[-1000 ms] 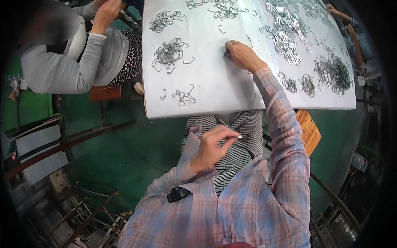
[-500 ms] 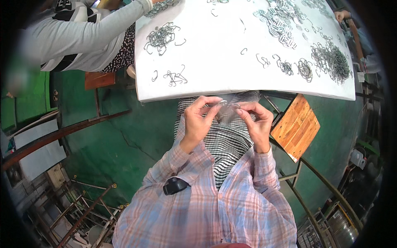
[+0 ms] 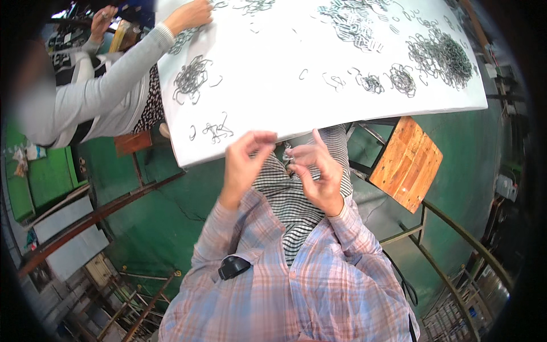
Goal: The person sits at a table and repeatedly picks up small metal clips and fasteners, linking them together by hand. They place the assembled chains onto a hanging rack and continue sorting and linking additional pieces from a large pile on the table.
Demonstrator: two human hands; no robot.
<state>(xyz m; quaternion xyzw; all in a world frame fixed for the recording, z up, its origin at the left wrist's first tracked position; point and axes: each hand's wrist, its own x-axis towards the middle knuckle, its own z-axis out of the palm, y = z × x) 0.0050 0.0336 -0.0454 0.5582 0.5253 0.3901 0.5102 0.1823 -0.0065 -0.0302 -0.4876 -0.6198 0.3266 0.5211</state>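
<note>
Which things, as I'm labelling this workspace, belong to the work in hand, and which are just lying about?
Likely part of the work:
small shiny metal piece, in the right hand
bent grey wire hooks, heaped on the white rectangular table
flat silver metal pieces, piled there

Apparently just around:
brown square wooden seat
flat pale-grey panels, far left

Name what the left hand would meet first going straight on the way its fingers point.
Probably the small metal piece in the right hand, just across from the left hand; blur and unclear depth leave some doubt.
</note>
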